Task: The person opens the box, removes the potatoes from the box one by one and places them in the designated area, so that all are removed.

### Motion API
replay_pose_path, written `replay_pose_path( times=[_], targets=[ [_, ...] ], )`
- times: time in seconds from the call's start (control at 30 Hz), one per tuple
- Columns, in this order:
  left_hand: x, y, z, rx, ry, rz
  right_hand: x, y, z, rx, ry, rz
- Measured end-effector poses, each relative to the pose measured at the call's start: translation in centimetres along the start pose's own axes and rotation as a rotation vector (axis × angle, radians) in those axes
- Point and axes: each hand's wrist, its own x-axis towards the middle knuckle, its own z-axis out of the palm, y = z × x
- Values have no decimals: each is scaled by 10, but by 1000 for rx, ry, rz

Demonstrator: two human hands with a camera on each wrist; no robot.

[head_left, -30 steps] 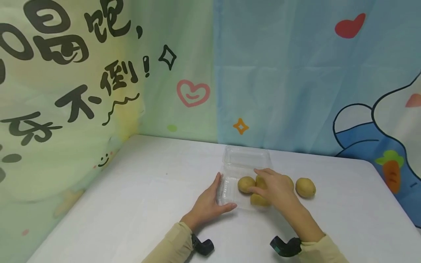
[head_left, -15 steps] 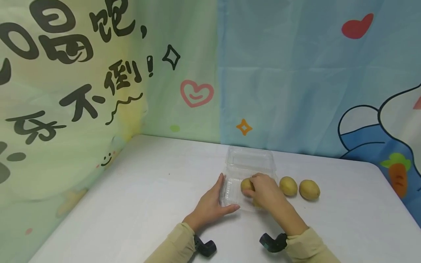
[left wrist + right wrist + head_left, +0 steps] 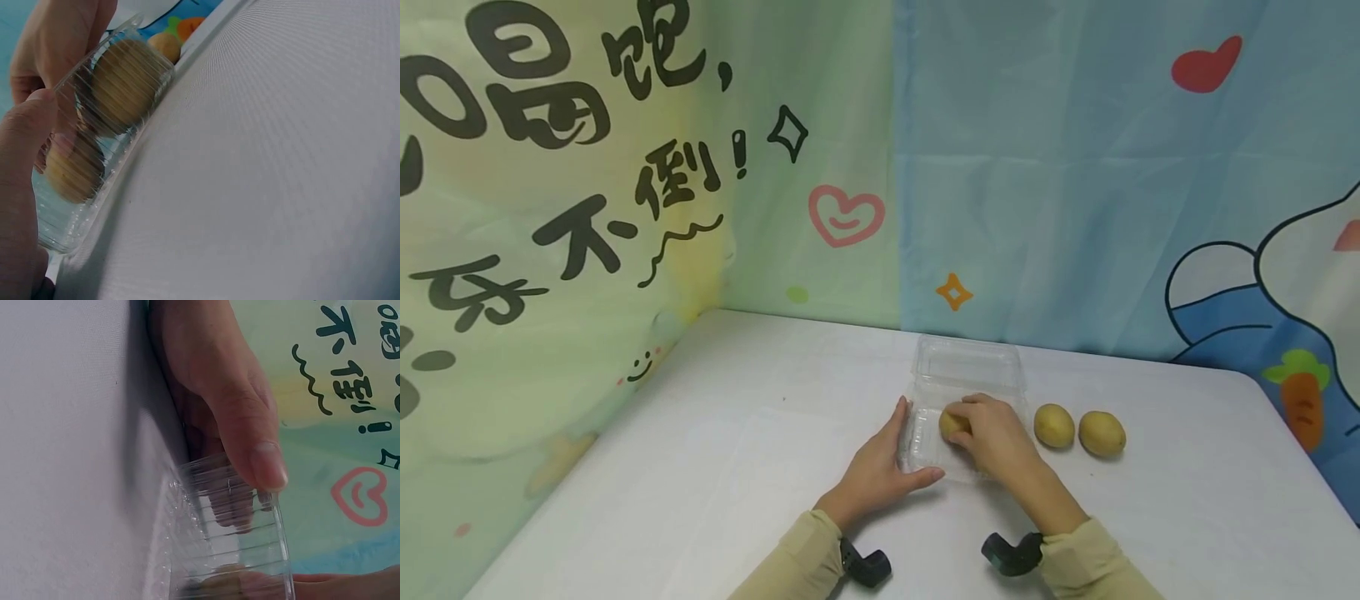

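Observation:
A clear plastic clamshell box (image 3: pixel 925 447) lies with its lid laid back. My left hand (image 3: pixel 876 475) holds its left end, the thumb along the near side and the fingers at the end wall; in the right wrist view the left thumb (image 3: pixel 269 465) rests on the rim. Inside the box my right hand (image 3: pixel 996 437) grips a potato (image 3: pixel 951 423) between thumb and fingers. Through the wall in the left wrist view show this gripped potato (image 3: pixel 74 170) and a larger potato (image 3: pixel 125 84) beside it. My right hand hides most of the box's right half in the head view.
Two potatoes, one nearer the box (image 3: pixel 1054 426) and one farther right (image 3: pixel 1102 434), lie on the white table (image 3: pixel 700 467). The lid (image 3: pixel 967 361) reaches toward the back edge. A printed cloth backdrop (image 3: pixel 1037 183) stands behind the table.
My right hand has moved left inside the box, its fingers closing on the leftmost potato, which shifted slightly left. Both potatoes outside now show fully. My left hand has stayed on the box.

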Motion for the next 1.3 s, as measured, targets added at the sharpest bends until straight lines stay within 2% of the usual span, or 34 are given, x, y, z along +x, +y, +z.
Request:
replay_pose_path(
  times=[0.23,0.5,0.93,1.3],
  targets=[
    [0,-2,1,22,13,15,3,-1,4,48,47,11],
    [0,-1,-1,16,2,14,3,-3,8,110,5,17],
    [0,3,1,16,10,23,7,-12,5,91,-38,78],
    [1,-1,2,25,11,24,10,-17,9,88,-32,69]
  ],
)
